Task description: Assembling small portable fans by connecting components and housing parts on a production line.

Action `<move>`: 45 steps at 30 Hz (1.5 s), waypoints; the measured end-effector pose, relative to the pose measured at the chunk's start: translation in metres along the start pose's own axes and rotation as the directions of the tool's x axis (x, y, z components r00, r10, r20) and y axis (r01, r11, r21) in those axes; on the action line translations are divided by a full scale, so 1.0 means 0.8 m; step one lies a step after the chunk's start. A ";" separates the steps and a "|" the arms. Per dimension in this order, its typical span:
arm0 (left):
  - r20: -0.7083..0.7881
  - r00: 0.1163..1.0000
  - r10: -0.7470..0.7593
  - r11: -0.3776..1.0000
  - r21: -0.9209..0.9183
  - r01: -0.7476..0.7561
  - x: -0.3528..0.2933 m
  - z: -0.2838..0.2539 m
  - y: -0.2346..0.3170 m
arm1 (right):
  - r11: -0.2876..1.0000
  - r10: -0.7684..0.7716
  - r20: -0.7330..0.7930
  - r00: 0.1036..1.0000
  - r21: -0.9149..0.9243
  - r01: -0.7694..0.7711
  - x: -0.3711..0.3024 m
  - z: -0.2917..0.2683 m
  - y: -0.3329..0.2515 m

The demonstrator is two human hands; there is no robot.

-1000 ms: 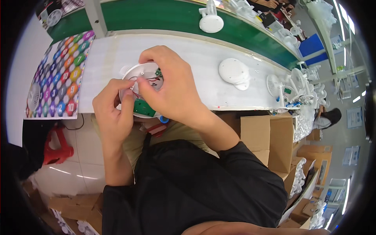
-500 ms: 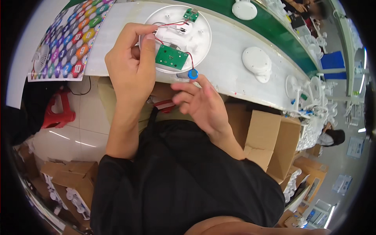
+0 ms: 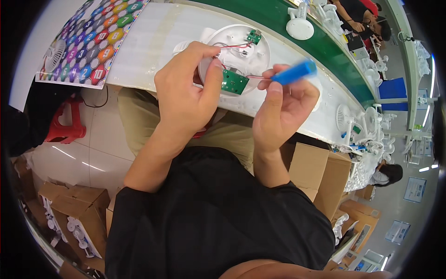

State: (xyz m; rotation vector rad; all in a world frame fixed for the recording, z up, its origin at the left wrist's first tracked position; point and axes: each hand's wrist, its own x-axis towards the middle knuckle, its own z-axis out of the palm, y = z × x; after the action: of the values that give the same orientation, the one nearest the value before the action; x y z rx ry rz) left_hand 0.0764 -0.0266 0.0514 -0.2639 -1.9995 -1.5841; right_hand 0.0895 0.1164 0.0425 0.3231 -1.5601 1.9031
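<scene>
A round white plastic housing (image 3: 265,56) lies on the bench in front of me, its inside facing up. My left hand (image 3: 188,88) reaches over its left side, thumb and forefinger closed on thin wires (image 3: 232,46). Those wires run to a small green circuit board (image 3: 254,37) at the housing's far edge. A larger green circuit board (image 3: 235,82) sits at the near edge. Red leads link it to a blue cylindrical battery (image 3: 292,72), blurred by motion. My right hand (image 3: 285,109) holds this battery tilted above the bench, right of the housing.
A colourful numbered sheet (image 3: 93,44) covers the bench's left end, with a white fan grille (image 3: 56,55) on it. Another white fan (image 3: 299,28) stands on the green strip (image 3: 260,14). Fan parts crowd the right, above an open cardboard box (image 3: 309,167). Another person works at the far right.
My right hand has taken hold of the battery and raised it to the right. My left hand and the housing have shifted rightward in the picture, along with the boards.
</scene>
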 end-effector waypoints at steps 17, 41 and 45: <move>-0.050 0.999 0.015 0.993 -0.118 -0.020 0.015 0.002 -0.011 | 0.752 -0.179 0.364 0.914 -0.548 0.366 0.023 -0.001 0.012; 0.096 0.990 -0.105 0.991 0.094 0.096 0.028 -0.040 -0.008 | 0.978 0.143 0.307 0.941 -0.189 -0.087 0.024 -0.031 0.018; 0.079 0.984 -0.160 0.985 0.071 0.155 0.025 -0.053 -0.009 | 0.809 0.004 0.060 0.998 -0.587 0.032 0.056 -0.152 0.045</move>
State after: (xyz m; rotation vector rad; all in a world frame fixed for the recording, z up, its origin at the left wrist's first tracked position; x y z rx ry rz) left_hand 0.0694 -0.0723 0.0618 -0.1532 -2.1795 -1.6245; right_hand 0.0583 0.2422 0.0082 0.1110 -2.0831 1.3058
